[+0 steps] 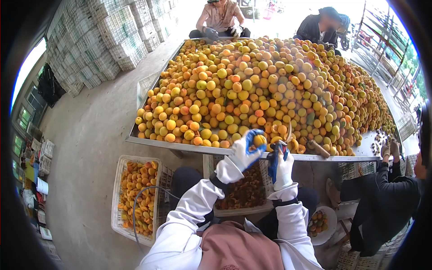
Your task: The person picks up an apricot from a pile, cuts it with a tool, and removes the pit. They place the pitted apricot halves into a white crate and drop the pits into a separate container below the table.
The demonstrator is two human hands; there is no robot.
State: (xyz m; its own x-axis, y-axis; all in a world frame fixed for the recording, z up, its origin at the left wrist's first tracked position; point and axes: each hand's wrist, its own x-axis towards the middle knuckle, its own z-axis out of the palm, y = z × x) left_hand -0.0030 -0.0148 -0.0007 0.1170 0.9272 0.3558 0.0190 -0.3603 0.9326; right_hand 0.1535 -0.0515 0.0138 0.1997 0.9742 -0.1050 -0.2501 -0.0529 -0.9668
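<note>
My left hand (249, 149), in a white and blue glove, pinches an orange-yellow apricot (259, 140) above the near edge of the metal table. Beside it, my right hand (281, 165), gloved the same way, is closed around a dark cutting tool (275, 149) with a pale curved blade pointing up. The two hands are close together, and the right fingers partly hide the tool. Just beyond them lies a large heap of whole apricots (252, 90). Beneath my forearms stands a white crate (220, 210) with dark reddish-brown pieces in it, partly hidden.
Left of my legs is a crate of halved apricots (137, 193), crossed by a grey cable (134, 215). A brown cylindrical piece (318, 149) rests on the table's rim. A white bucket (332, 227) stands at right. Co-workers sit around the table; stacked crates (105, 36) rise behind.
</note>
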